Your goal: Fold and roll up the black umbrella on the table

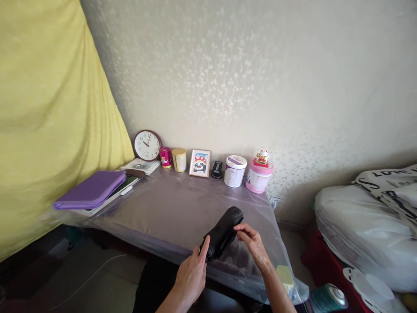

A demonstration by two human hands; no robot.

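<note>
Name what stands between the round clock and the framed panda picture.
In the head view, a pink can and a yellowish canister stand between the clock and the framed picture.

- On the left I see the left hand [192, 274], ungloved, with slender fingers [204, 249].
- On the right, the right hand [252, 244], ungloved too and equally slim in build.
- My left forearm [176, 299] shows bare down to the near edge.
- My right forearm [276, 284], also bare, is slender.
- Near left, black cloth [156, 282], apparently my clothing; too dark for me to make out its cut.
</note>
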